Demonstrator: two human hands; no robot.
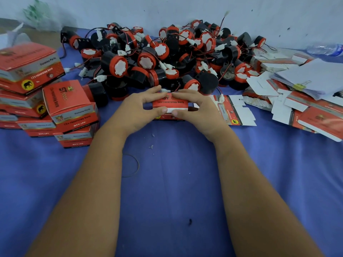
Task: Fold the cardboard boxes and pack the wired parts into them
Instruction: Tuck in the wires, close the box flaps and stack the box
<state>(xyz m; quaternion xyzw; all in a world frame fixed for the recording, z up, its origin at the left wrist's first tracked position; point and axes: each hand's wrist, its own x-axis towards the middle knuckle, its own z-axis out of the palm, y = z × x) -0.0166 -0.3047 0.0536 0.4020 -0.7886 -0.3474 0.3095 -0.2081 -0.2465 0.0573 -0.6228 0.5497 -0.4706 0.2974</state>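
Observation:
A small red cardboard box stands on the blue cloth in the middle, just in front of the pile of parts. My left hand grips its left end and my right hand grips its right end; both thumbs press on a white flap at the box's near side. Behind it lies a big heap of black-and-red wired parts with white plugs and thin red-black wires. A flat unfolded box blank lies just right of my right hand.
Several closed red boxes are stacked at the left. Flat box blanks and a clipped sheaf of white papers spread at the right. A rubber band lies on the blue cloth. A plastic bottle lies far right.

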